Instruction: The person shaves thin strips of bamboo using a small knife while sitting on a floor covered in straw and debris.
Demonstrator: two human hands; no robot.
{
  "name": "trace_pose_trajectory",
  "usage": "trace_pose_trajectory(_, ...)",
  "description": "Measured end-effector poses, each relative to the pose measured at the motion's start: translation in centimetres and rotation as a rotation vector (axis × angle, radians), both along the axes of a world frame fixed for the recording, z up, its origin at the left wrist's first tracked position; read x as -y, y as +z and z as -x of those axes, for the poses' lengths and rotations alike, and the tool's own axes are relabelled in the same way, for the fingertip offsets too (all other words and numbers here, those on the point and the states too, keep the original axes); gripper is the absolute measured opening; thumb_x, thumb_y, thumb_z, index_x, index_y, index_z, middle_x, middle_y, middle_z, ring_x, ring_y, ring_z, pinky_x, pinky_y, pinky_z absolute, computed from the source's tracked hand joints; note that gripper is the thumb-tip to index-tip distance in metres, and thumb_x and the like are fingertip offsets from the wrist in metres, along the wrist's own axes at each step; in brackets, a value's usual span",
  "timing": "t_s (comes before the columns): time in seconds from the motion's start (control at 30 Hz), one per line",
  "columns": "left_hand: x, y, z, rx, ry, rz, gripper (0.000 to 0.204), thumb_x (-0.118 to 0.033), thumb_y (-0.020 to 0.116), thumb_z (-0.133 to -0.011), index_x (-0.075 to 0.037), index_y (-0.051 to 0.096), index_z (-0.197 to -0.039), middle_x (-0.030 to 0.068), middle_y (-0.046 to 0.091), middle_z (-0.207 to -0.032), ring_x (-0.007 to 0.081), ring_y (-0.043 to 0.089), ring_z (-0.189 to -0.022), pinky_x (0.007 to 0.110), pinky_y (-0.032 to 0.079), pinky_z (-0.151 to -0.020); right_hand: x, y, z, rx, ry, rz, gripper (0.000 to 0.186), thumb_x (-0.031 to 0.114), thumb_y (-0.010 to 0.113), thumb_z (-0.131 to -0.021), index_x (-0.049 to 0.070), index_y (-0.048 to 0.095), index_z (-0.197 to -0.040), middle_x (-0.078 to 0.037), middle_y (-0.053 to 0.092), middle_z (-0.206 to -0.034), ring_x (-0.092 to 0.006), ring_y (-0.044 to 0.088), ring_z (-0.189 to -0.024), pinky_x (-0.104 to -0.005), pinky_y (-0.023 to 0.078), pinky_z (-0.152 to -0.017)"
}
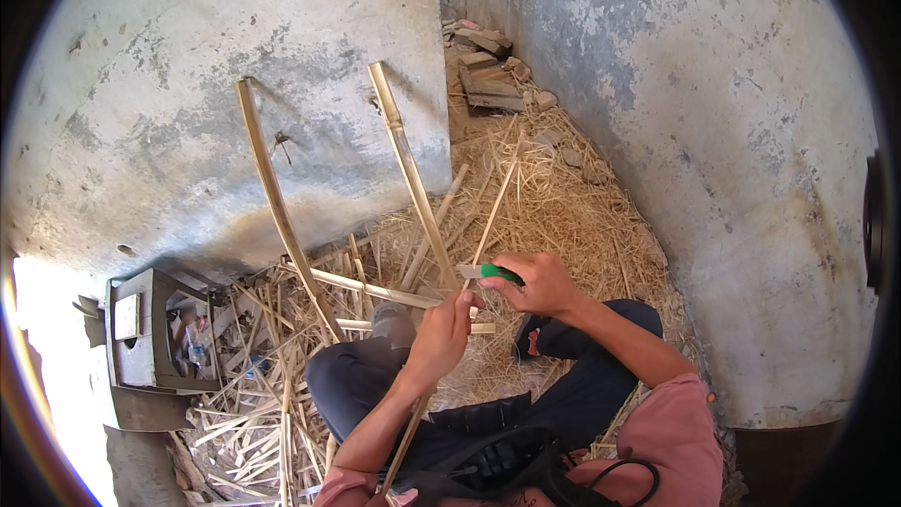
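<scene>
A long thin bamboo strip (495, 211) runs up and away from beside my lap, slanting to the right at its far end. My left hand (443, 333) is closed round it, with the thumb and forefinger near the top of the grip. In my right hand (540, 284) is a green-handled knife (502, 273). Its short flat blade lies against the strip just beyond my left fingertips. The fingers of my right hand wrap the handle and hide part of it.
Two split bamboo poles (399, 131) lean on the left wall (328, 19). Cut bamboo pieces (253, 441) lie heaped at the left, beside a wooden box frame (141, 366). Fine shavings (572, 216) cover the floor ahead, with bricks (493, 84) in the corner. My crossed legs (361, 376) are close below.
</scene>
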State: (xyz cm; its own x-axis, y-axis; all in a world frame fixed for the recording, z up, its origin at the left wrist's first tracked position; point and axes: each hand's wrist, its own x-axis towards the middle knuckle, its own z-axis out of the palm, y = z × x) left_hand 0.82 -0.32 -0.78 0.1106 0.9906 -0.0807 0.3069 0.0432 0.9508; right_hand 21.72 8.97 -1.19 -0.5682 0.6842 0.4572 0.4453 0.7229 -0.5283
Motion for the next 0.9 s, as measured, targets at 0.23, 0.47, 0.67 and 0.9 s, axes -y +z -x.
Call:
trace_pose_trajectory(0.23, 0.1, 0.2, 0.0, -0.012, 0.004, 0.001, 0.047, -0.034, 0.037, -0.12, -0.001, 0.068, -0.109, 0.0094, 0.049, -0.062, 0.0232, 0.053, -0.057, 0.042, 0.044, -0.061, -0.1, 0.5, -0.2, 0.031, -0.016, 0.007, 0.032, 0.038, 0.079, -0.097, 0.007, 0.076, -0.101, -0.01, 0.073, -0.081, -0.0296, 0.071, -0.064, -0.0391, 0.054, -0.057)
trace_pose_trajectory(0.47, 0.2, 0.2, -0.1, -0.017, 0.002, -0.019, 0.045, -0.033, 0.038, -0.12, -0.001, 0.067, -0.107, 0.0123, 0.05, -0.06, 0.0275, 0.055, -0.056, 0.045, 0.044, -0.061, -0.9, 0.4, -0.8, 0.02, -0.086, -0.032, 0.033, 0.041, 0.078, -0.097, 0.008, 0.078, -0.102, -0.008, 0.074, -0.079, -0.0277, 0.071, -0.061, -0.0387, 0.054, -0.054)
trace_pose_trajectory(0.67, 0.3, 0.4, 0.0, -0.027, -0.024, 0.009, 0.045, -0.029, 0.035, -0.12, -0.001, 0.068, -0.11, 0.0025, 0.044, -0.064, 0.0141, 0.047, -0.059, 0.036, 0.042, -0.061, -2.0, 0.6, -1.5, -0.01, -0.147, -0.005, 0.034, 0.038, 0.077, -0.099, 0.005, 0.078, -0.102, -0.011, 0.07, -0.074, -0.0266, 0.067, -0.058, -0.0387, 0.05, -0.054)
trace_pose_trajectory(0.9, 0.8, -0.8, -0.2, -0.045, -0.055, -0.06, 0.043, -0.029, 0.039, -0.119, -0.001, 0.069, -0.106, 0.0173, 0.06, -0.07, 0.0306, 0.061, -0.066, 0.045, 0.048, -0.069, -7.1, 0.4, -5.8, 0.03, -0.474, 0.051, 0.043, 0.044, 0.067, -0.107, 0.003, 0.079, -0.104, -0.009, 0.064, -0.065, -0.0161, 0.054, -0.053, -0.0372, 0.042, -0.051)
